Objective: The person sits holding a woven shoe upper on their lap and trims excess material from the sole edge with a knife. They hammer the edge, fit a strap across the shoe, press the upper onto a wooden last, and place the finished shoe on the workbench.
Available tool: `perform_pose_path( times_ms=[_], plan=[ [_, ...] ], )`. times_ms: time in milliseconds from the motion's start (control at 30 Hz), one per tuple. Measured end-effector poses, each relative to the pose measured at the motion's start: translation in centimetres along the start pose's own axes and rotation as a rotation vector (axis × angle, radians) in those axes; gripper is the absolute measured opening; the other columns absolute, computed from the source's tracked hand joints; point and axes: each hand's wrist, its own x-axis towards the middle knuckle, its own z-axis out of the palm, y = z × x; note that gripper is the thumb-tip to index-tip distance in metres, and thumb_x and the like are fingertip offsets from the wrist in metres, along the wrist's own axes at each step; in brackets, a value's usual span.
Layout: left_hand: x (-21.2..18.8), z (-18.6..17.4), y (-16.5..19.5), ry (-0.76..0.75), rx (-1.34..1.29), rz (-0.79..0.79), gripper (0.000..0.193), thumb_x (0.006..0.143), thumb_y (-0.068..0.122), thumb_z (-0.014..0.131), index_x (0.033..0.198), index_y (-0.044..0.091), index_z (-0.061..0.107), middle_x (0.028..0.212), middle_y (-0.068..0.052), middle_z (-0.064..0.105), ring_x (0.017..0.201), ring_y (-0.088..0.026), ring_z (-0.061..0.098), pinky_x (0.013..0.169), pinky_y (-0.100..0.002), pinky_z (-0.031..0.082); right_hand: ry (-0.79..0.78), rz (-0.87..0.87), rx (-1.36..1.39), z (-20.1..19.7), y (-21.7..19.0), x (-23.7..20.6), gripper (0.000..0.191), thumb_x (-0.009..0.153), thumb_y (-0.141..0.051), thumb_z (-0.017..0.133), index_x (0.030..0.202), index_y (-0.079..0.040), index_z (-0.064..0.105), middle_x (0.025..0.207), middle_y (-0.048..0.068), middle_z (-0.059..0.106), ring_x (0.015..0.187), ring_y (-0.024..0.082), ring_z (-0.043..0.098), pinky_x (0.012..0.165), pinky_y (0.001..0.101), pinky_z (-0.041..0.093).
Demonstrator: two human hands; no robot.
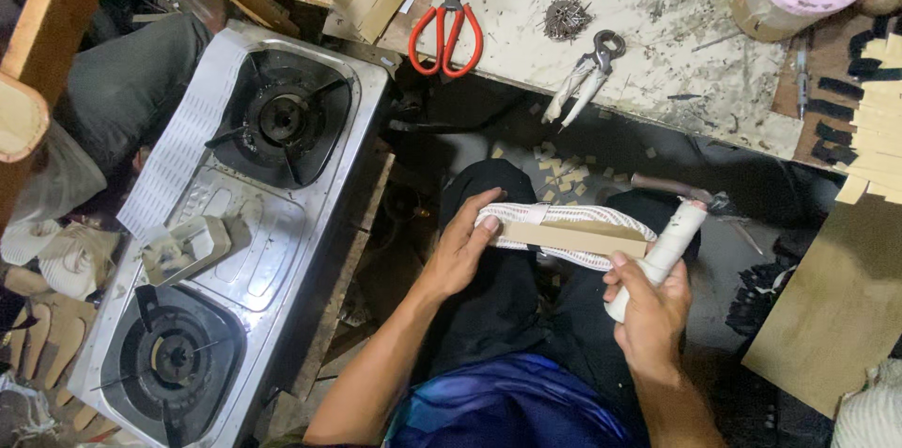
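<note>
At the far left a two-burner gas stove (pixel 235 223) is sitting beside the person's knee, a small pale block (pixel 188 246) resting on its middle. The left hand (pixel 460 251) is curling closed round the left end of a white woven sandal sole (pixel 564 232), pressing it onto the lap, apparently to keep it steady. A tan strip (pixel 587 239) is lying across the sole. The right hand (pixel 648 312) is gripping a hammer's cloth-wrapped handle (pixel 667 246), its head (pixel 672 187) just past the sole's right end. Farther off, red scissors (pixel 446 21) and pincers (pixel 584 72) are lying within reach on the bench (pixel 676 25).
</note>
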Motion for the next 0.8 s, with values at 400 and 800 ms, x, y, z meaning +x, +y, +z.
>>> perform_pose_path(
  times_ms=[400,800],
  plan=[
    [0.0,1.7,0.8,0.139,-0.085,-0.133,0.051,0.094,0.024,0.072,0.136,-0.001,0.056,0.113,-0.012,0.071,0.1,-0.015,0.066,0.088,-0.03,0.055,0.022,-0.002,-0.077,1.3,-0.5,0.1,0.035,0.093,0.002,0.069,0.121,0.0,0.049,0.091,0.01,0.065,0.067,0.012,0.062,0.054,0.0237,0.05],
    [0.7,2.6,1.3,0.22,-0.119,-0.211,0.042,0.091,0.02,0.073,0.123,-0.004,0.06,0.098,-0.009,0.073,0.086,-0.011,0.067,0.078,-0.027,0.056,-0.015,-0.238,-0.448,-2.9,-3.5,-2.2,0.034,0.105,-0.011,0.061,0.132,0.002,0.046,0.078,0.009,0.061,0.061,0.012,0.06,0.058,0.0269,0.053]
  ],
)
